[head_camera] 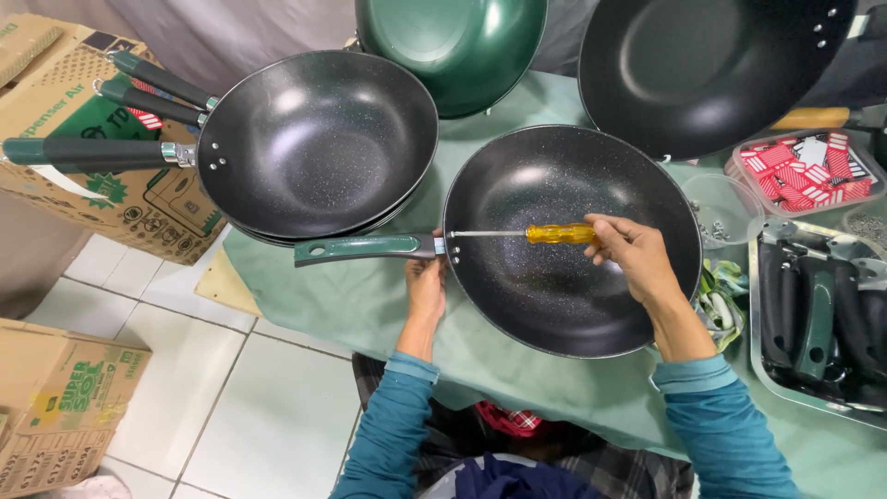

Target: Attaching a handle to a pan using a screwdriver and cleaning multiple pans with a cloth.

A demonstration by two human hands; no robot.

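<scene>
Your left hand (426, 288) sits at the table's (370, 305) near edge, fingers clamped under the wok (571, 238) where its green handle (365, 249) joins the rim. Right hand (633, 254) is closed on the yellow grip of the screwdriver (517, 234), inside the wok bowl. Screwdriver lies nearly level, long axis left-right, tip pointing left at the handle joint, grip to the right. The wok's handle points left too, along the same line. Risk: if the tip slips off the screw it likely scrapes the dark speckled coating; loosen the left hand's hold and the wok may rotate under the torque. Stacked woks (314, 143) touch close on the left, so the handle could knock them.
</scene>
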